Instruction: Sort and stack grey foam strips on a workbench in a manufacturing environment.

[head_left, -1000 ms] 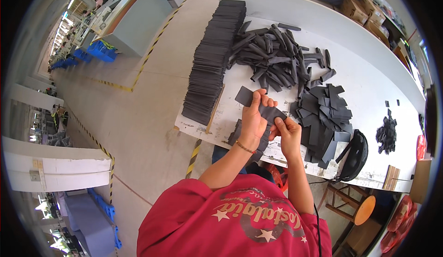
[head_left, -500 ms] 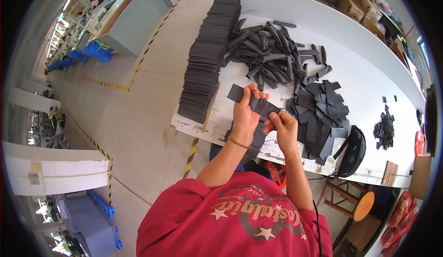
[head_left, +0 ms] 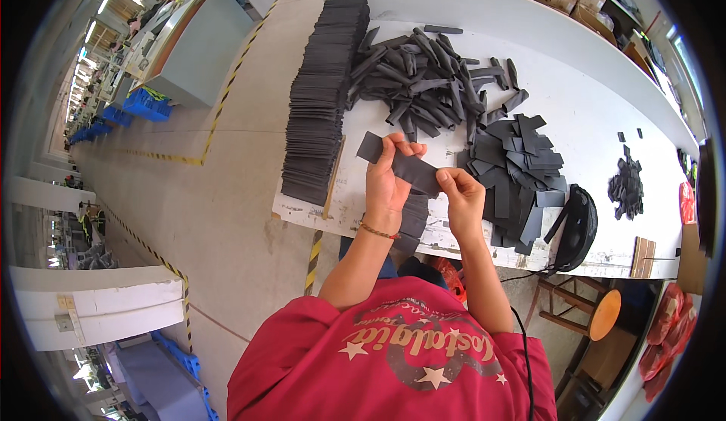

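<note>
A flat dark grey strip (head_left: 412,170), fabric-like, is stretched slantwise between my hands above the table's front edge. My left hand (head_left: 387,183) has its palm turned up, with its fingers curled over the strip's left part and the thumb against it. At the strip's right end, my right hand (head_left: 461,194) pinches a corner between thumb and fingers. Below the strip lies a small stack of similar dark pieces (head_left: 413,221), partly covered by my left hand. A loose pile of flat dark strips (head_left: 522,171) is just right of my right hand.
A long row of stacked dark pieces (head_left: 321,96) lines the left of the white table (head_left: 590,126). Curled dark pieces (head_left: 416,73) are heaped behind my hands. Farther right are small black pieces (head_left: 626,188) and a black bag (head_left: 576,232); a wooden stool (head_left: 605,315) stands below.
The whole view has shifted, so the table sits farther left. The strip is pulled flatter between my hands, and my right hand has turned slightly at its end.
</note>
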`<state>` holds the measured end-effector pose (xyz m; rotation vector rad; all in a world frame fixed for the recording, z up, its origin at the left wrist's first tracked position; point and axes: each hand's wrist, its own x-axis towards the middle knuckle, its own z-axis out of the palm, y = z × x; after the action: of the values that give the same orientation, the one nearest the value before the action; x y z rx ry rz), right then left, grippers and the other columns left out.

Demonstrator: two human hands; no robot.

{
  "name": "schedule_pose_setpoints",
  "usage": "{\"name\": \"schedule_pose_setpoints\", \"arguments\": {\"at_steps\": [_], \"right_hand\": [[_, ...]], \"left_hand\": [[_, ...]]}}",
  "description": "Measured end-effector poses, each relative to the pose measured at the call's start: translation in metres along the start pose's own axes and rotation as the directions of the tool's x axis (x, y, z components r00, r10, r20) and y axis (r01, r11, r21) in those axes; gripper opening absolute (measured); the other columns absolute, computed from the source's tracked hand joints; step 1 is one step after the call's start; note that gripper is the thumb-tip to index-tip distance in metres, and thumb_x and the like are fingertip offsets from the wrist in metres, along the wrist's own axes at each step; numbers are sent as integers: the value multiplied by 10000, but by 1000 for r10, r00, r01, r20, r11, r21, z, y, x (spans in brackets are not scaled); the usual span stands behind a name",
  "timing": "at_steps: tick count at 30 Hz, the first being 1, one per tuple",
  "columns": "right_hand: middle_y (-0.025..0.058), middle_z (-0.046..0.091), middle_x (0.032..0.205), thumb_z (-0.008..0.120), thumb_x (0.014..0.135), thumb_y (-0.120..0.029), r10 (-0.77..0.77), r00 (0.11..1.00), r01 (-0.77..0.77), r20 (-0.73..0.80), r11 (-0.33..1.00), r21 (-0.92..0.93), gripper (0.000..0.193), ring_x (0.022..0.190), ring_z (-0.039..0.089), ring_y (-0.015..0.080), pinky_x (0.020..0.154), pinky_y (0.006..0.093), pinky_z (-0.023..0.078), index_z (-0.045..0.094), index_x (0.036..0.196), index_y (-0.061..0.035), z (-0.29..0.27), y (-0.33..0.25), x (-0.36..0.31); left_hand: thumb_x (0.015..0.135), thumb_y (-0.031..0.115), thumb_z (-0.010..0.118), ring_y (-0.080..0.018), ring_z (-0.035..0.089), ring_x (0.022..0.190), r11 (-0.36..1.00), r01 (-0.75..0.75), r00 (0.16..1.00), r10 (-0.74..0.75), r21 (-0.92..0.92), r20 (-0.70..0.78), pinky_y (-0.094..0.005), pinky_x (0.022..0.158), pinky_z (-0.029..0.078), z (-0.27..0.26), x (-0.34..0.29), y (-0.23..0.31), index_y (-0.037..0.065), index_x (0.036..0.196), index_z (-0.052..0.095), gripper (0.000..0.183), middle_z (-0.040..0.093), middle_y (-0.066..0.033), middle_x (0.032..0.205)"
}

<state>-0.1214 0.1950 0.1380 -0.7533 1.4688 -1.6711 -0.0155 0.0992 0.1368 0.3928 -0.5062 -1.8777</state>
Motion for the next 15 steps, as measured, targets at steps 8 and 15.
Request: {"name": "schedule_pose_setpoints", "arguments": {"at_steps": [8,15], "right_hand": [[106,613,791,689,791,41,-567,821,534,64,724,-437,113,689,599,225,623,293,465,616,855,-17,-4,-30,-1],[61,589,808,749,717,33,-776,601,735,190,445,-512,248,696,592,226,594,326,462,625,919,-40,-9,-28,-2]], "left_hand": [[938,183,598,-306,650,975,994,15,1000,-15,107,-2,-469,931,511,-15,1,25,31,1076,624,207,690,-114,940],[952,191,581,-298,626,1027,992,-106,992,110,75,-61,-445,914,525,12,3,28,35,1089,592,208,657,-127,1027]]}}
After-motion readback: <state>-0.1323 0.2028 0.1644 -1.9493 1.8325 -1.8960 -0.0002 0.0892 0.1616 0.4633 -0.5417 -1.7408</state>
